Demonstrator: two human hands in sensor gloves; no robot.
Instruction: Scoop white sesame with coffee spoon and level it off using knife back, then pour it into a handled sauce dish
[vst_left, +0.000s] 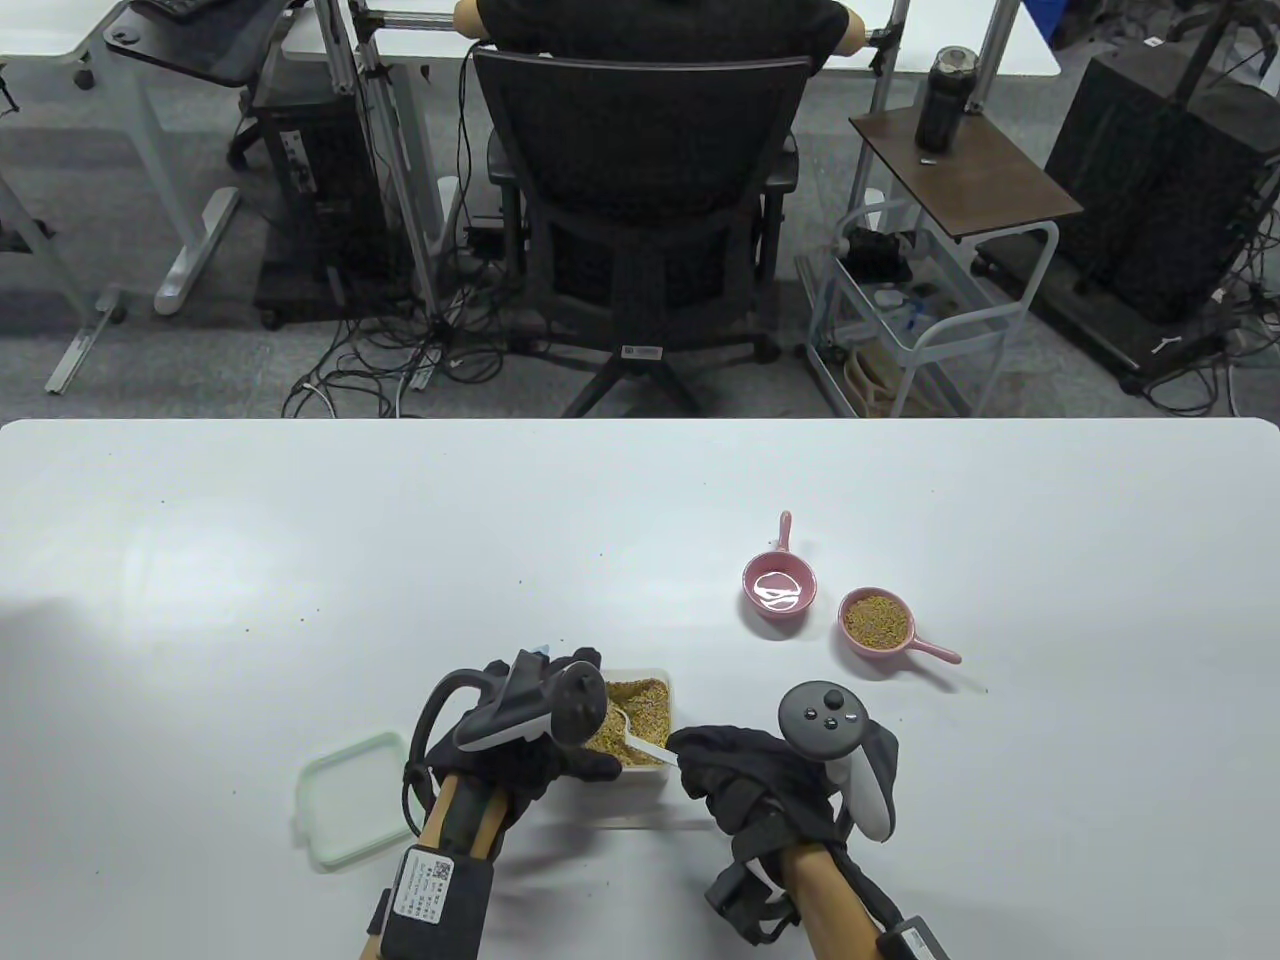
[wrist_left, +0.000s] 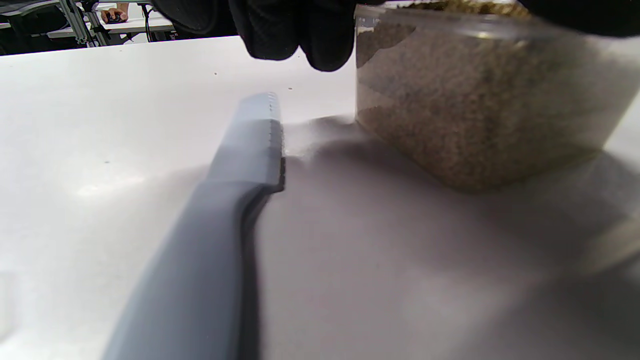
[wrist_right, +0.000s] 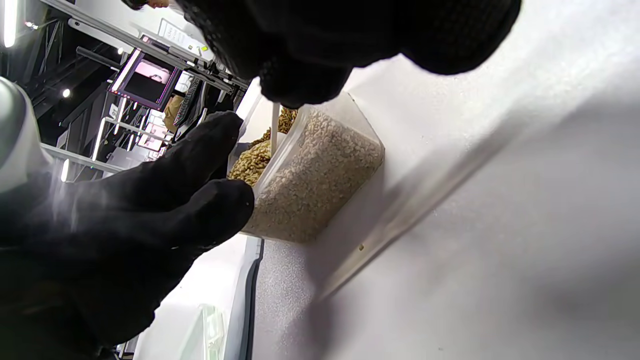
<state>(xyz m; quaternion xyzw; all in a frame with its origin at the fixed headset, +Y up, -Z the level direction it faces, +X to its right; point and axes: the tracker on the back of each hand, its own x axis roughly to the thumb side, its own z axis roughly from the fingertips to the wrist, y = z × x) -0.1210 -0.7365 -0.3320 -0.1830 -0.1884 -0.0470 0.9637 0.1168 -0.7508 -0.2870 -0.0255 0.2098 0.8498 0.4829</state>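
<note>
A clear plastic container (vst_left: 648, 700) of white sesame stands near the table's front edge. My left hand (vst_left: 598, 716) grips its left end between thumb and fingers. My right hand (vst_left: 683, 750) pinches the handle of a white coffee spoon (vst_left: 628, 732), whose bowl lies in the sesame. A grey knife (wrist_left: 240, 165) lies flat on the table under my left hand, beside the container (wrist_left: 480, 100); the table view mostly hides it. An empty pink handled sauce dish (vst_left: 782, 592) sits to the back right. A second pink dish (vst_left: 877, 620) beside it holds sesame.
A pale green lid (vst_left: 350, 800) lies left of my left wrist. Beyond the table's far edge stands an office chair (vst_left: 640, 200) with a person seated at another desk. A few loose seeds dot the white table (vst_left: 300, 560).
</note>
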